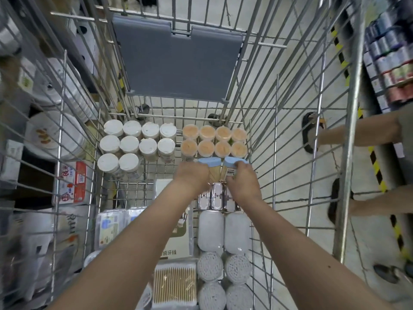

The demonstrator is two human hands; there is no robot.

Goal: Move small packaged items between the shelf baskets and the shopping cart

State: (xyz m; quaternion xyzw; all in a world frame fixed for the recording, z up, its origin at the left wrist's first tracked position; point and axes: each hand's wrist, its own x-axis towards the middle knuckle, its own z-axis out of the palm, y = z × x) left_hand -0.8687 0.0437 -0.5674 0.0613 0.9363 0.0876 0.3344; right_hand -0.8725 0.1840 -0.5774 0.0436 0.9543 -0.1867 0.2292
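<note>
white-lid jars (131,144) are sitting at the cart's (263,135) far left | my left hand (193,175) is gripping one blue-lid toothpick jar (209,163) | my right hand (242,177) is gripping the other blue-lid jar (234,162), both just below the orange-lid jars (214,140)

Both bare forearms reach forward and down, converging. The left hand (194,175) has its back up and its fingers curled under, gripping. Just beside it, the right hand (242,179) pinches with curled fingers, thumb towards the left hand.
</note>
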